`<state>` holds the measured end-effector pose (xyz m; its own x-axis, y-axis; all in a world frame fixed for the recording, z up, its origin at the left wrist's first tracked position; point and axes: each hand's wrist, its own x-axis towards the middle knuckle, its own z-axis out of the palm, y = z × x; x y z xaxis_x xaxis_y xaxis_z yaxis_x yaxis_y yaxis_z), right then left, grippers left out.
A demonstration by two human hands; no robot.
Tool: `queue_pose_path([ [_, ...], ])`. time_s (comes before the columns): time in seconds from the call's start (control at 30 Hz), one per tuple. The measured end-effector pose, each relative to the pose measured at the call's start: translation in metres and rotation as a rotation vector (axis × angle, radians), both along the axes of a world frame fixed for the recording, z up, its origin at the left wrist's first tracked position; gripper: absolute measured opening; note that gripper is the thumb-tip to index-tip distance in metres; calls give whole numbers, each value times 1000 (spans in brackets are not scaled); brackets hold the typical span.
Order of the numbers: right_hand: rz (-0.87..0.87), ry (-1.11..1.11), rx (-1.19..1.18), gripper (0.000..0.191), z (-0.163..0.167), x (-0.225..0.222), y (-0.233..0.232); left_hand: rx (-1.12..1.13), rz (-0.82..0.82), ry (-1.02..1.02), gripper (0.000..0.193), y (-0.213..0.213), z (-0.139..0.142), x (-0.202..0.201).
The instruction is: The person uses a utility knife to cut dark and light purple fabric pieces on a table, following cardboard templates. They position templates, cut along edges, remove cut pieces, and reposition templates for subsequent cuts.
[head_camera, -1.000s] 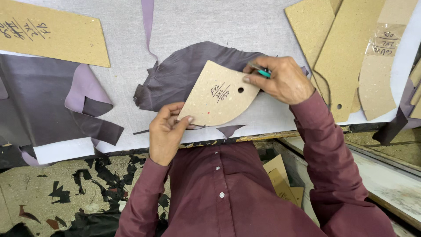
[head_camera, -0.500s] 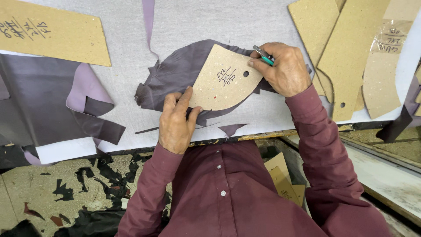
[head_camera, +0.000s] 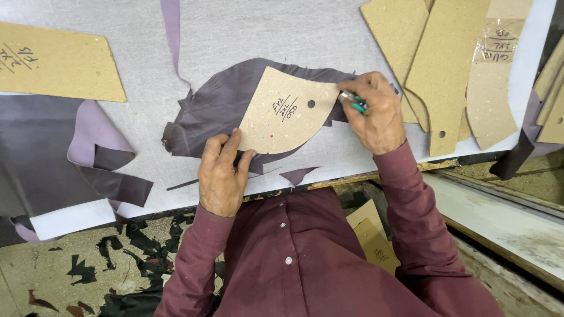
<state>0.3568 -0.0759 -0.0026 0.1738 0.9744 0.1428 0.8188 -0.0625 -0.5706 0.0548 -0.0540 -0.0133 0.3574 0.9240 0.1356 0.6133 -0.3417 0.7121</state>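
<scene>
From the head view, a speckled tan fan-shaped cardboard pattern (head_camera: 288, 114) with one small punched hole and pen marks lies flat on a soft, wrinkled, dark purple piece of leather (head_camera: 220, 108), ragged at its left edge. Both rest on the pale grey cutting board (head_camera: 264, 29).

Round about: a long tan cardboard template (head_camera: 53, 61) at the upper left, a fan of more tan cardboard templates (head_camera: 446, 70) at the upper right, glossy purple leather offcuts (head_camera: 111, 170) on the left, and black scraps (head_camera: 135, 252) on the gritty floor below. My maroon shirt sleeves (head_camera: 411, 199) cover the lower board edge.

My left hand (head_camera: 222, 173) lies flat, fingers spread and unclenched, fingertips pressing the pattern's lower left corner. My right hand (head_camera: 376, 111) is curled at the pattern's right tip, fingers closed around a green-handled cutting tool (head_camera: 354, 102) whose point meets the cardboard edge.
</scene>
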Motion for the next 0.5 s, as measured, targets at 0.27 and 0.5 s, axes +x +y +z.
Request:
queue_pose_path([
  [0.27,-31,61,50,33,-8,-3,-2,62,21,28,43,1,-2,2],
  [0.5,-11,70,57,33,-4,-2,0,57,11,37,42,-1,-1,1],
])
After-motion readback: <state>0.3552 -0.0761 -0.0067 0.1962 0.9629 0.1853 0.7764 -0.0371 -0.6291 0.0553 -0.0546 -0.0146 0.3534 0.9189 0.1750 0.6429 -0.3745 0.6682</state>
